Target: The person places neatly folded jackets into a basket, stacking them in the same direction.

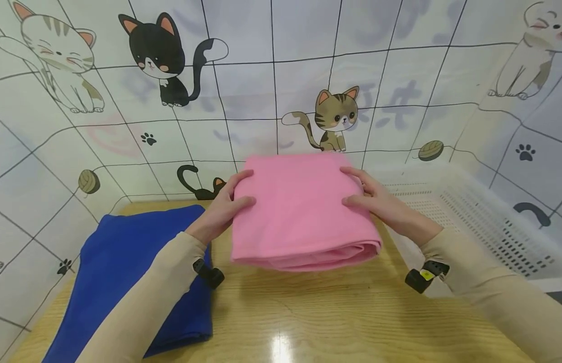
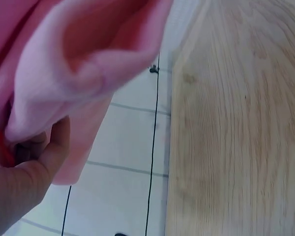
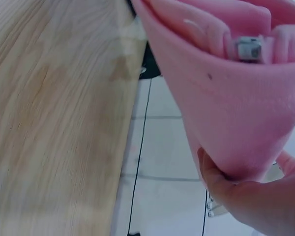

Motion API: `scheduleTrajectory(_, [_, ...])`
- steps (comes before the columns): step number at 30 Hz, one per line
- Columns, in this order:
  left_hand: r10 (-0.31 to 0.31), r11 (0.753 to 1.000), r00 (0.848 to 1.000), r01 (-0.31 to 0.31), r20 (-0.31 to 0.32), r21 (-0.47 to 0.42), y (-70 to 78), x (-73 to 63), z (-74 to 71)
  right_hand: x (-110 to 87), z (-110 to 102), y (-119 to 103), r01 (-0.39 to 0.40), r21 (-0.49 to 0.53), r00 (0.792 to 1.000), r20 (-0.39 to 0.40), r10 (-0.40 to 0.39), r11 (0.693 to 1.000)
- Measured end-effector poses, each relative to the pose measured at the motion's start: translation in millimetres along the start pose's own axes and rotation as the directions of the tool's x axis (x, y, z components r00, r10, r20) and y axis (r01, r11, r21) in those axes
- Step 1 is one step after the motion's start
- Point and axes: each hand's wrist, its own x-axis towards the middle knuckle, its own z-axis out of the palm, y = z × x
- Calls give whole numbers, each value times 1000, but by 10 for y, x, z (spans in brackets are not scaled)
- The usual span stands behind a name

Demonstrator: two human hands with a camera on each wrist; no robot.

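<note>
**Patterned wall (image 1: 249, 91) seen behind wooden table (image 1: 326, 312)**

The white wall is crossed by dark lines (image 1: 275, 91) and decorated with cartoon cats (image 1: 155, 50), paw prints (image 1: 148, 139) and yarn balls (image 1: 88, 181). A bright glare (image 1: 281, 347) is reflected in the table's surface.

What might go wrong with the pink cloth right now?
The pink cloth could come unfolded: loose layers show along its near edge, and the left hand and right hand hold it only by the sides.
The left sleeve might rumple the blue cloth below it.
The right sleeve could bump the basket close by.
</note>
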Motion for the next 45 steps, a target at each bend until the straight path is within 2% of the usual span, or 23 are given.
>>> scheduleTrajectory(6, [31,999,999,-30,23,-36,27,78,207,-62,-249,-25,-13,-47,1000,-20,12,999])
scheduleTrajectory(12, [103,991,991,-94,90,-95,79,142,451,-155,-551,15,-28,-56,998,-61,25,998])
scheduleTrajectory(20, [111,993,982,-105,153,-47,103,276,725,-332,-827,93,-43,-138,992,-124,26,990])
scheduleTrajectory(26, [159,987,971,-152,177,-56,90,400,913,-469,-1016,194,-56,-181,984,-179,23,982])
scheduleTrajectory(36, [175,983,947,-153,269,-101,91,505,1266,-715,-1374,327,-142,-220,978,-185,102,965])
scheduleTrajectory(45, [190,976,928,-145,321,-160,54,567,1542,-834,-1663,429,-113,-308,967,-252,34,945])
